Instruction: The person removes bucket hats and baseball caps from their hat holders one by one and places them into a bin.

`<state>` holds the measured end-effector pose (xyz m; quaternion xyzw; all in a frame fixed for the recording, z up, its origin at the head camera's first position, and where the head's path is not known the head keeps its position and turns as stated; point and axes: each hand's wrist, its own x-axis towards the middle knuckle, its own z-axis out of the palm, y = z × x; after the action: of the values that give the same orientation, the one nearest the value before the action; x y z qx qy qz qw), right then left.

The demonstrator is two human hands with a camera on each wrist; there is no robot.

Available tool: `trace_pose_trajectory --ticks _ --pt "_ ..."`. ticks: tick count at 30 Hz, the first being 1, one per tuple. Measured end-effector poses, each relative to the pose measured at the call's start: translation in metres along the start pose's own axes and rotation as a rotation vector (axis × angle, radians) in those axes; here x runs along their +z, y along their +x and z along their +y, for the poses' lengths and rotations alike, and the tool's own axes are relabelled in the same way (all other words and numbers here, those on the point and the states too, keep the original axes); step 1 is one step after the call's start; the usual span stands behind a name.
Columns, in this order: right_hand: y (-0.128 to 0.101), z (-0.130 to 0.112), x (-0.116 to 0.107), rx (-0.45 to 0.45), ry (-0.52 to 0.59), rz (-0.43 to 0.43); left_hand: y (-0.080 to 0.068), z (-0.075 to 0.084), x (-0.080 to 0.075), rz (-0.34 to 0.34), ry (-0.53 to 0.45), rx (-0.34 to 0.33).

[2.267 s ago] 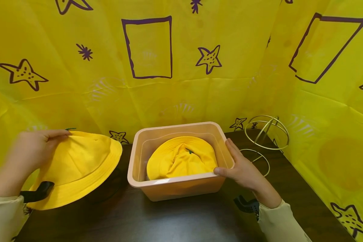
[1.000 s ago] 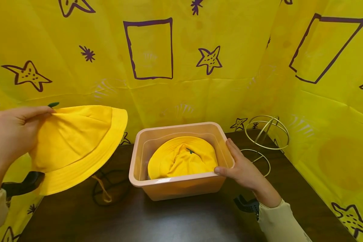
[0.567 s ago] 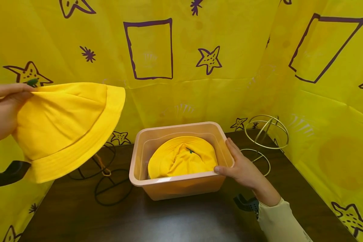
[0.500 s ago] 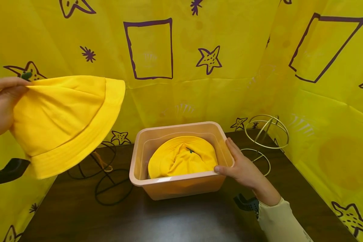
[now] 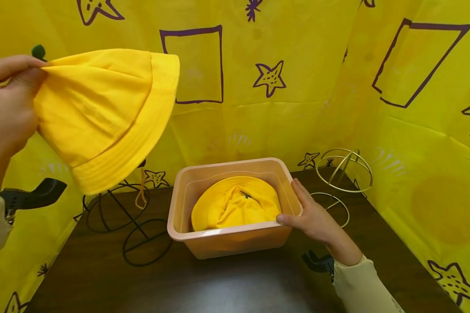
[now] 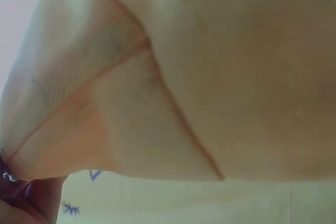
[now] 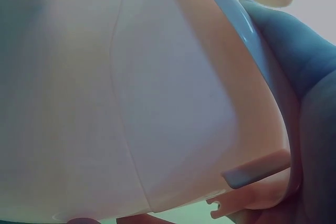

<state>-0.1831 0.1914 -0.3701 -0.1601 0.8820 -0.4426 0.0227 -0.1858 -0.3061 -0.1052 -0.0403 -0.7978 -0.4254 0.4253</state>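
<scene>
My left hand [image 5: 13, 93] pinches a yellow bucket hat [image 5: 98, 108] by the top of its crown, beside a green leaf tab [image 5: 38, 52]. Tilted with its brim to the lower right, the hat hangs in the air; a thin tan strap [image 5: 142, 191] dangles below. In the left wrist view its seamed cloth [image 6: 236, 77] fills most of the picture. My right hand [image 5: 317, 219] grips the right end of a pink plastic bin [image 5: 235, 248], thumb at the rim, fingers along the outer wall. Inside lies a second yellow hat [image 5: 227, 213], crumpled, its green tab showing.
Below the raised hat, a black wire stand [image 5: 135, 226] lies on its side on the dark wooden table [image 5: 203, 289]. At the back right a gold wire stand [image 5: 344, 191] also lies over. Yellow cloth [image 5: 317, 39] with star drawings hangs around the table.
My left hand has lifted the hat from low beside the bin to well above the table, exposing the black wire stand. My right hand and the bin have stayed almost still.
</scene>
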Motion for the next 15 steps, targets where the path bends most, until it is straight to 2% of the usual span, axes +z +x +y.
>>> trace_pose_trajectory --ticks 3,6,10,13,15 --pt "0.000 0.001 0.000 0.001 0.005 0.000 -0.002 0.018 0.011 -0.030 -0.066 -0.051" --pt "0.000 0.001 0.001 -0.002 0.007 0.001 -0.005 0.032 0.026 -0.041 -0.156 -0.072" --pt "0.000 0.001 0.001 -0.005 0.007 0.001 -0.012 0.039 0.057 -0.073 -0.376 -0.081" --pt "-0.001 0.002 0.001 0.000 0.019 0.000 -0.023 0.041 0.084 -0.140 -0.382 -0.079" --pt "-0.002 0.002 0.001 0.000 0.027 0.000 -0.033 0.041 0.104 -0.195 -0.338 -0.054"
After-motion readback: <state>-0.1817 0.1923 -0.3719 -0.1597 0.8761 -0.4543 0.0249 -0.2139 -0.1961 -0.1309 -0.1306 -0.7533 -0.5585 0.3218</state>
